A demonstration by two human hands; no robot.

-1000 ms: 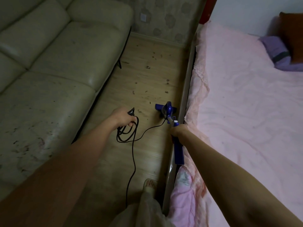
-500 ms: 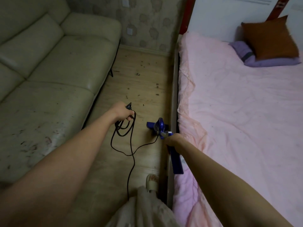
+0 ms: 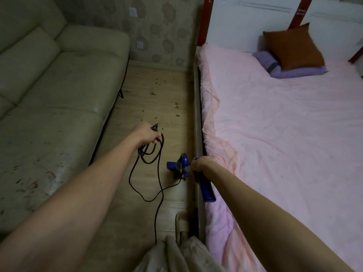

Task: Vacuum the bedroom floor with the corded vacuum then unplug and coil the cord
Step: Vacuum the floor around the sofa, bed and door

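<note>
One blue vacuum (image 3: 181,166) stands on the wooden floor (image 3: 157,103), close against the bed (image 3: 275,134) frame. The right hand (image 3: 202,164) grips its handle. The left hand (image 3: 146,134) is closed round a few loops of the black cord (image 3: 160,185), which trails to the vacuum; the plug seems to stick out above the fist. Dark crumbs dot the floor between one pale sofa (image 3: 49,91) and the pink bed, which carries two pillows (image 3: 292,50).

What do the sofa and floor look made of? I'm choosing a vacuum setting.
Sofa: probably leather or faux leather, pale and smooth, with a soft sheen and creased, padded cushions.
Floor: wood or wood-look laminate, light, showing plank seams and grain, with dark crumbs scattered on it.
</note>
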